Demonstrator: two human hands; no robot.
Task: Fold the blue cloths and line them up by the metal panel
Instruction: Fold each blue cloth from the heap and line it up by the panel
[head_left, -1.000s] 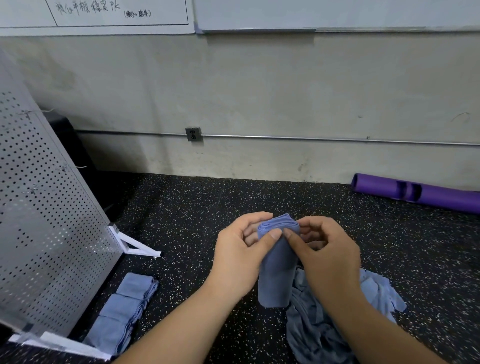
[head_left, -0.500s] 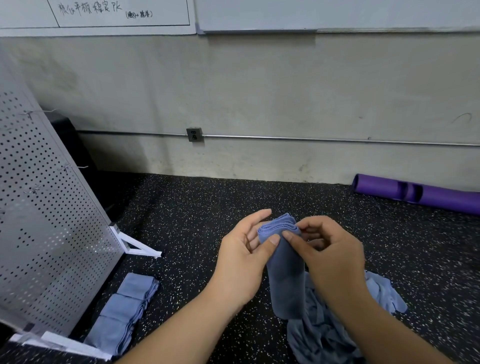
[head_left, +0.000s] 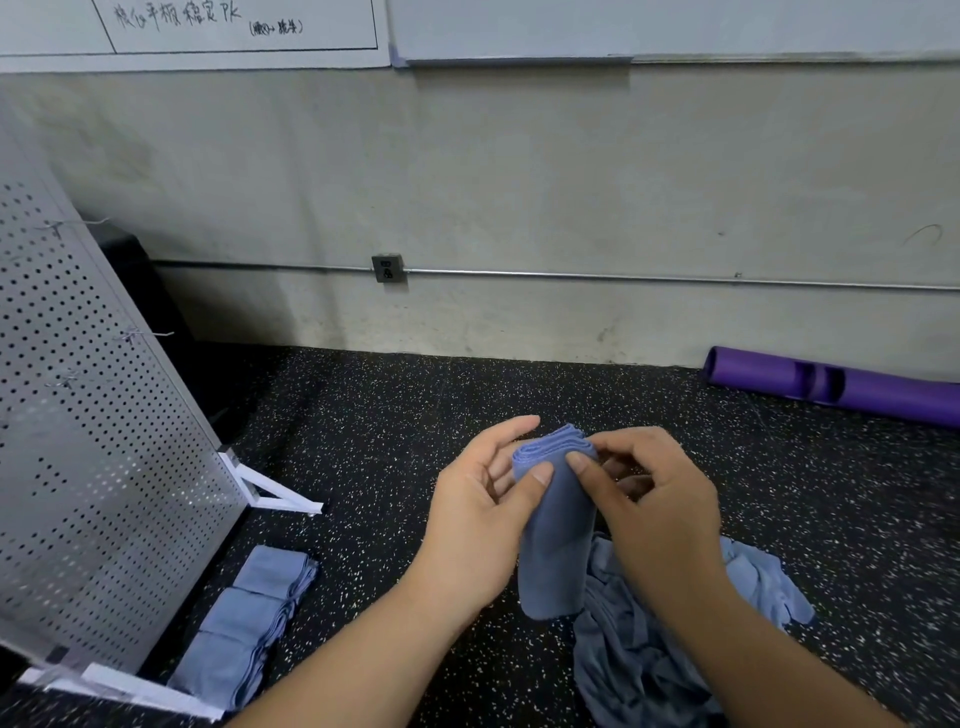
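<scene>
A narrow folded blue cloth (head_left: 558, 540) hangs in the air above the floor, held by its top edge. My left hand (head_left: 483, 514) pinches that edge with the thumb from the left, its fingers behind the cloth. From the right, my right hand (head_left: 660, 509) pinches the same edge with thumb and curled fingers. Under my right arm lies a loose heap of blue cloths (head_left: 670, 644). Three folded blue cloths (head_left: 244, 626) lie in a row at the foot of the perforated metal panel (head_left: 88, 441), which leans at the left.
The panel's white support foot (head_left: 270, 491) juts onto the black speckled floor (head_left: 395, 431). A purple foam roller (head_left: 836, 387) lies against the wall at the right. A conduit pipe with an outlet box (head_left: 388, 268) runs along the concrete wall.
The hanging cloth has shifted slightly right and its lower end now sits higher. My left fingers have spread a little behind the top edge. The row of folded cloths has not moved.
</scene>
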